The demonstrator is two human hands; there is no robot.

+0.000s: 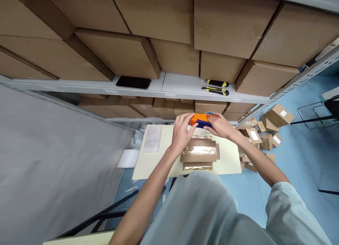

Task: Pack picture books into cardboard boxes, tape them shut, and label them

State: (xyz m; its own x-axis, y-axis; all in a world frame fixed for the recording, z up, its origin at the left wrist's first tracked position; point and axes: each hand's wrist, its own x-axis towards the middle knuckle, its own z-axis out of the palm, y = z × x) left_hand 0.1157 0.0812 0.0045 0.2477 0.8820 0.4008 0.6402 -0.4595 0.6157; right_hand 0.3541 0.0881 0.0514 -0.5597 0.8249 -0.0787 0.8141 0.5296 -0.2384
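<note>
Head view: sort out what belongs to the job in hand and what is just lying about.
Part of the job, it seems:
orange-and-blue item, held by left hand and right hand
taped cardboard, on the table below the hands

Apparently lying about:
dark phone, on the shelf
two black-and-yellow cutters, same shelf
jumbled boxes, on the right

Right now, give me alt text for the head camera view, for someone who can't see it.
The left hand and right hand hold an orange-and-blue object over a pale table with taped cardboard on it; brown boxes line the shelves ahead.
</note>
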